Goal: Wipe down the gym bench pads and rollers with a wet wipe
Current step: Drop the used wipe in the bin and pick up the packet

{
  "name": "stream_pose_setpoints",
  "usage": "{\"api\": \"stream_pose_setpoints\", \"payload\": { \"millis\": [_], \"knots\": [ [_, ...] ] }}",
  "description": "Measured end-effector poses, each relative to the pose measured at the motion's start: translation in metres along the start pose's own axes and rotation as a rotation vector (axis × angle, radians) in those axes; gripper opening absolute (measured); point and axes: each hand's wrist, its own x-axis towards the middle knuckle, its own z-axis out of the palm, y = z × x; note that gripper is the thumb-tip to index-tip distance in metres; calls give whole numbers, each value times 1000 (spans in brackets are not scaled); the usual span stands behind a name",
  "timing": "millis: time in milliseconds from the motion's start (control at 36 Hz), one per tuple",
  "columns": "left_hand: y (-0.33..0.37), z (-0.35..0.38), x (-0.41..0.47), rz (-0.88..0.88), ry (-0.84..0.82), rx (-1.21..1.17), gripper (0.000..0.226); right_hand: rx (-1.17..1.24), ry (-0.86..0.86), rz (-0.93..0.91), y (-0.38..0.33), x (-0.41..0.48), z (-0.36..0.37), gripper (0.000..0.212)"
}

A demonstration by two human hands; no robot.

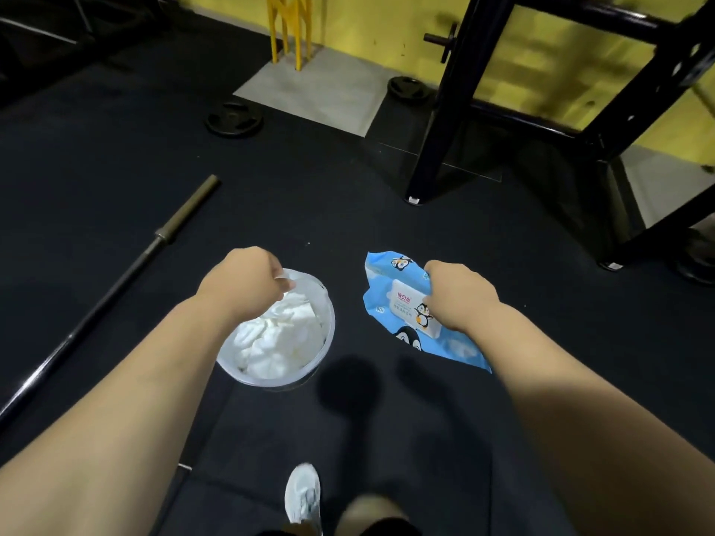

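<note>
black rubber floor (116, 148) fills most of the view. black steel rack (439, 121) top right, cut off by the frame edge. barbell (96, 306) lies left, near end out of frame. clear tub (332, 323) holds crumpled white wipes (278, 342); left hand (242, 282) curled over its rim. blue wipe pack (390, 272) just right of the tub, right hand (460, 295) clamped on it, hiding part of the white lid label (406, 307): penguin print, red logo, text too blurred to read. hands apart.
</note>
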Motion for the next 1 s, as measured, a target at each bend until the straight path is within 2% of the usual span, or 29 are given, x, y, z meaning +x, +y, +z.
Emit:
{"api": "stream_pose_setpoints", "payload": {
  "millis": [333, 556, 806, 1000],
  "knots": [
    [50, -71, 252, -61, 63, -59, 20, 30, -23, -30, 0, 263, -66, 19],
    [84, -123, 415, -139, 79, -167, 18, -2, -15, -78, -9, 457, -142, 22],
    [98, -190, 587, -151, 115, -228, 18, -27, -27, -105, -49, 643, -213, 23],
    [86, -239, 755, -148, 58, -211, 19, 13, -99, -31, -93, 800, -244, 28]
  ]
}}
